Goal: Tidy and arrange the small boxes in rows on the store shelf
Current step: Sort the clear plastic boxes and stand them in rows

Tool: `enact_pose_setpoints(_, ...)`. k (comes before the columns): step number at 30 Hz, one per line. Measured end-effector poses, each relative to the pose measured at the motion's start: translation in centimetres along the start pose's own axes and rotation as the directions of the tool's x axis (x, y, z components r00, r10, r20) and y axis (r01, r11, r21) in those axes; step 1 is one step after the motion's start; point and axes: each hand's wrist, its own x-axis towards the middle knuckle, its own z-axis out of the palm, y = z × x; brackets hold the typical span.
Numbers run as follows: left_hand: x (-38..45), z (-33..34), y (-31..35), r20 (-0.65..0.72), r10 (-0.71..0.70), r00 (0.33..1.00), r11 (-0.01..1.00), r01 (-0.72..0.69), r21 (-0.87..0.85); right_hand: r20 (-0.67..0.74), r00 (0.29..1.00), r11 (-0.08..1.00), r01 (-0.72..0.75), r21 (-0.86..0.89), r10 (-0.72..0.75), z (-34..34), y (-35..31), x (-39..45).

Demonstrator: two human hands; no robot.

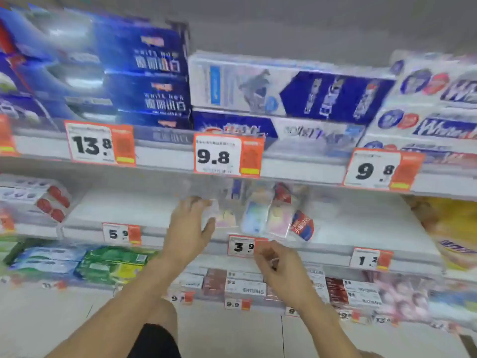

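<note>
**Small boxes in a loose cluster on the middle shelf, both hands close by**

The small boxes (pixel 260 215) sit on the middle shelf (pixel 124 210), bunched together rather than lined up: pale, shiny packs standing at slightly different angles, with a red-and-blue one (pixel 303 226) tilted over at the right end of the group. Motion blur keeps their count and print from being read. They stand just behind the shelf's front edge, above the price tag marked 3.9 (pixel 244 246).

The left hand (pixel 191 220) reaches onto the shelf at the left side of the cluster, fingers spread and fairly straight, thumb out toward the nearest pale box; whether it actually touches that box I cannot tell through the blur. The right hand (pixel 276 264) hangs lower, in front of the shelf edge beside the 3.9 tag, its fingers curled inward; it appears to hold nothing, but the fingertips are smeared and I cannot tell for sure.

Left of the boxes the shelf surface is bare white, with a 5.9 tag (pixel 117 233) on its edge. On the shelf above lie long blue and white cartons (pixel 289 91), with price tags 13.8 (pixel 90 144) and 9.8 (pixel 216 156). Below, green packs (pixel 113 264) lie at the left.
</note>
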Motion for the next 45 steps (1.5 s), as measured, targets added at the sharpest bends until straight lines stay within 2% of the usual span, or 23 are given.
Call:
enact_pose_setpoints(4,1.0,5.4,-1.6,-0.082,0.147,0.986,0.975,-0.131,0.179,-0.121,0.99,0.996,0.082,0.031,-0.078,2.9,6.2,-1.1)
enact_pose_setpoints(6,0.6,6.3,-2.3,-0.059,0.13,0.99,0.967,-0.114,0.226,-0.169,0.983,0.996,0.081,0.026,-0.075,3.2,7.3,-2.3)
enact_pose_setpoints(9,0.3,5.7,-2.5,-0.028,0.102,0.994,0.977,-0.095,0.193,-0.181,0.982,0.998,0.06,-0.007,-0.06,2.8,6.6,-4.4)
enact_pose_setpoints(12,0.8,4.7,-1.8,0.018,0.1,0.995,0.978,-0.102,0.18,-0.19,0.971,0.982,0.116,-0.151,-0.144,1.0,5.5,-3.2)
enact_pose_setpoints(15,1.2,4.1,-1.5,0.023,0.084,0.996,0.989,-0.086,0.119,-0.27,0.952,0.972,0.088,-0.216,-0.147,-1.5,4.4,-0.5)
enact_pose_setpoints(18,2.3,3.6,-2.3,-0.049,0.06,0.997,0.998,-0.058,0.036,-0.319,0.937,0.963,0.059,-0.264,-0.145,-2.4,3.8,2.1)
enact_pose_setpoints(21,3.1,3.7,-3.5,-0.098,0.041,0.994,0.999,-0.044,-0.03,-0.343,0.923,0.919,0.031,-0.392,-0.177,-2.0,3.1,4.8)
enact_pose_setpoints(24,2.7,4.4,-4.6,-0.123,0.066,0.99,0.989,-0.082,-0.127,-0.33,0.94,0.89,-0.079,-0.449,-0.083,-0.5,3.0,6.9)
enact_pose_setpoints(27,1.8,4.4,-5.6,-0.104,0.034,0.994,0.948,-0.065,-0.311,-0.371,0.929,0.88,-0.163,-0.446,-0.016,1.6,3.2,7.6)
enact_pose_setpoints(30,1.0,4.2,-6.3,-0.093,0.01,0.996,0.907,-0.048,-0.418,-0.393,0.917,0.841,-0.161,-0.516,-0.066,3.4,3.4,8.1)
enact_pose_setpoints(33,0.8,4.2,-6.3,-0.136,-0.013,0.991,0.884,-0.052,-0.464,-0.417,0.905,0.847,-0.154,-0.509,-0.086,4.0,3.5,9.1)
enact_pose_setpoints(38,2.0,5.1,-5.5,-0.177,-0.028,0.984,0.897,-0.053,-0.439,-0.409,0.887,0.89,0.005,-0.457,-0.215,4.1,4.7,10.3)
enact_pose_setpoints(40,2.6,5.6,-5.4,-0.197,-0.024,0.98,0.91,-0.06,-0.411,-0.393,0.892,0.897,0.031,-0.441,-0.224,3.8,4.8,11.0)
enact_pose_setpoints(45,2.8,6.3,-4.2,-0.334,-0.162,0.929,0.846,-0.043,-0.532,-0.383,0.896,0.89,0.028,-0.455,-0.224,3.1,4.6,11.4)
